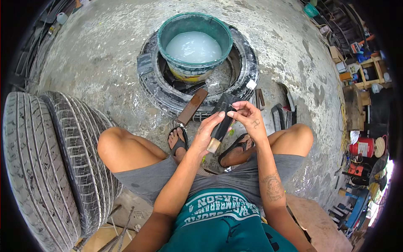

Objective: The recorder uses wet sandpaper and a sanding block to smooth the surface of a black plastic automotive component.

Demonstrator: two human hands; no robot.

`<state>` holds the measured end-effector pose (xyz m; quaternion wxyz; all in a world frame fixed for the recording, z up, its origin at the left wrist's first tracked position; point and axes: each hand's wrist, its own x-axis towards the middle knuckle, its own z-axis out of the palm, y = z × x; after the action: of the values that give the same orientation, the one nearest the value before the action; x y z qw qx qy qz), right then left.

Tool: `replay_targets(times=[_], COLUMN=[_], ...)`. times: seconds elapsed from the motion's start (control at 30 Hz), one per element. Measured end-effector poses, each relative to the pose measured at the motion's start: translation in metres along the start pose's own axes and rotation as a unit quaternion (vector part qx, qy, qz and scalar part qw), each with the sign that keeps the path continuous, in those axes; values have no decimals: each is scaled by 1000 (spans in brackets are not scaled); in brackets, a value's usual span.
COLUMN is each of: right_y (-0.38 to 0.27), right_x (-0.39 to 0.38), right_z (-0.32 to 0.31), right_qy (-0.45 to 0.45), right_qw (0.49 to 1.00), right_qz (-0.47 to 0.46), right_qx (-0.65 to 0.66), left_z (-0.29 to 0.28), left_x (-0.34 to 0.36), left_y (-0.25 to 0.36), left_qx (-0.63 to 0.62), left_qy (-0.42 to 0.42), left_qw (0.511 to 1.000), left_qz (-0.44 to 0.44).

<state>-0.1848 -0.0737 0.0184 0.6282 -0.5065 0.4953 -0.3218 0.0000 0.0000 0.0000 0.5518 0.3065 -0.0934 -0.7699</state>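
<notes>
Between my knees I hold a long, flat black piece (221, 131) with a pale tan, squarish lower end; its exact kind I cannot make out. My left hand (206, 128) wraps round its lower half from the left. Higher up, the fingers of my right hand (249, 119) close on its right edge, thumb on the upper face. The far end of the piece overlaps the rim of a wet black tyre (153, 90) lying flat on the floor. A brown rectangular block (193, 106) leans against that tyre, left of my hands.
Inside the tyre stands a green bucket (196, 65) of cloudy water. Large used tyres (40, 164) stand upright at my left. Dark strips (280, 117) lie right of the tyre. Shelves, a red reel (362, 147) and tools line the right side. The concrete floor (105, 54) is wet in places.
</notes>
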Motion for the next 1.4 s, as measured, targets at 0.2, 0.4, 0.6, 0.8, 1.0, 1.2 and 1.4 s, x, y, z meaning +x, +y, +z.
replay_targets(times=[0.2, 0.4, 0.6, 0.8, 1.0, 1.2, 1.4], right_y=[5, -3, 11, -89, -134, -36, 28], right_x=[11, 58, 112, 137, 273, 377, 449], right_z=[11, 59, 96, 76, 77, 118, 102], right_qy=[101, -137, -306, -263, -102, -55, -289], right_qw=[981, 869, 705, 839, 817, 621, 661], right_qz=[-100, -271, -280, -288, -299, -151, -29], right_qx=[-131, -390, -575, -378, -482, -767, -692], left_z=[2, -21, -28, -37, -17, 7, 10], left_x=[-1, -5, -6, -8, 22, 37, 50], left_y=[10, 78, 95, 101, 47, 28, 32], left_qx=[71, 17, -19, -14, -5, 79, 58], left_qy=[35, 164, 241, 279, 235, 244, 250], left_qw=[996, 936, 888, 877, 946, 956, 958], left_qz=[29, 311, 390, 391, 225, 143, 127])
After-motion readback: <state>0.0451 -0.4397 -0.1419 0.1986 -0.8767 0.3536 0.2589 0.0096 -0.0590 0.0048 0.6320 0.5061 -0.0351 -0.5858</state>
